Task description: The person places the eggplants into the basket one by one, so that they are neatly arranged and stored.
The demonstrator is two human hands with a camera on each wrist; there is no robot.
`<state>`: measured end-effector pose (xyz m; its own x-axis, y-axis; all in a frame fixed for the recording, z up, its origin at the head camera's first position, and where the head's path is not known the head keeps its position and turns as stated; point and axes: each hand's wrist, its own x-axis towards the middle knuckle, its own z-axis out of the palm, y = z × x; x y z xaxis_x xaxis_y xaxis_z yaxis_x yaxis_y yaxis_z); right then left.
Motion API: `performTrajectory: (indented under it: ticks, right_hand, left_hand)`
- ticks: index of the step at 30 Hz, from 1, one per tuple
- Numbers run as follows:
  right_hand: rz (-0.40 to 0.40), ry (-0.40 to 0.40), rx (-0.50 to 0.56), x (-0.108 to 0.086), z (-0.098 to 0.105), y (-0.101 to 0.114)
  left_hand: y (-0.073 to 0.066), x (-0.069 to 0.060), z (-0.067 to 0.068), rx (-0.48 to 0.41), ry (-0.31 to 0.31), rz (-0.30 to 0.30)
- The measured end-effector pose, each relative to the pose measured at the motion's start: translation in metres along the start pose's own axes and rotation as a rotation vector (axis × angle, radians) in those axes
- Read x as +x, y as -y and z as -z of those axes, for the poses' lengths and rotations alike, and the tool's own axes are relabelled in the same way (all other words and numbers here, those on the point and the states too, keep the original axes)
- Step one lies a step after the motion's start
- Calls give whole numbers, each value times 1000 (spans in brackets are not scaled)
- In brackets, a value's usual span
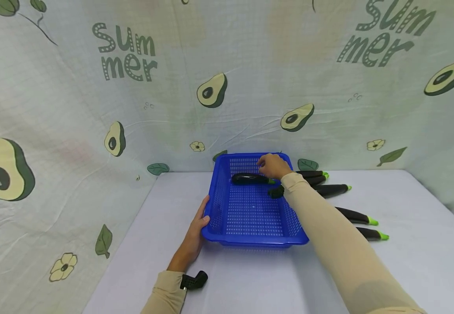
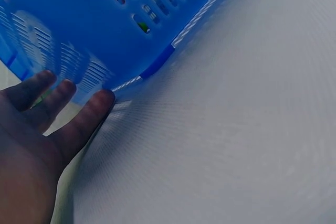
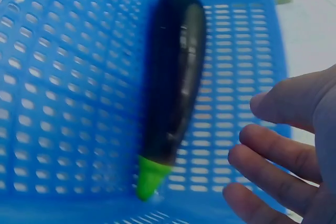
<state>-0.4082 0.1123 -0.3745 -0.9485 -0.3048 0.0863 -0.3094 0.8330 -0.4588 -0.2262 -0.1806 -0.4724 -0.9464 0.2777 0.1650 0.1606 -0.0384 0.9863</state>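
Note:
A dark eggplant (image 1: 249,179) with a green stem lies crosswise in the back part of a blue perforated basket (image 1: 216,196). My right hand (image 1: 274,165) is over the basket's back right corner, beside that eggplant. In the right wrist view the fingers of this hand are apart from the eggplant (image 3: 176,77) and hold nothing. At the basket's left side, my left hand (image 1: 195,229) touches the outer wall near the rim. The left wrist view shows its fingers (image 2: 86,116) spread, fairly straight, against the blue basket (image 2: 89,30).
Several more eggplants (image 1: 330,190) lie on the white table (image 1: 419,226) to the right of the basket, partly hidden by my right sleeve (image 1: 336,235). A cloth (image 1: 250,56) printed with avocados hangs behind the table and along its sides.

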Motion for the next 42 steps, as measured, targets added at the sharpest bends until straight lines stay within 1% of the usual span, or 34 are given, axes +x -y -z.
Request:
performTrajectory:
  ticks: [6,10,13,19,24,27,32,39,42]
  right_hand:
    - [73,-66,165,-13,18,-7]
    - [93,-101,257,-27,31,-10]
    - [92,-127,298,-40,39,-12]
    - [70,-153,338,-63,45,-23]
    - [45,-171,467,-84,49,-33]
    - [40,-201,534,-96,50,-38]
    - [23,-242,551,-114,50,-42]
    - [-7,-263,601,-135,46,-47]
    - [-20,-274,594,-144,44,-48]
  left_hand:
    - [-1,-1,-1,3,-2,1]
    - [-3,-1,-1,10,-4,0]
    - [-4,0,-1,12,-8,0]
    - [-1,-1,-1,10,-19,9]
    - [0,-2,0,8,-5,4]
    - [-1,-1,-1,8,-5,0]
    - [-4,0,-2,19,-13,2]
    - [-5,-3,-3,27,-21,18]
    - [-5,-2,-3,24,-20,12]
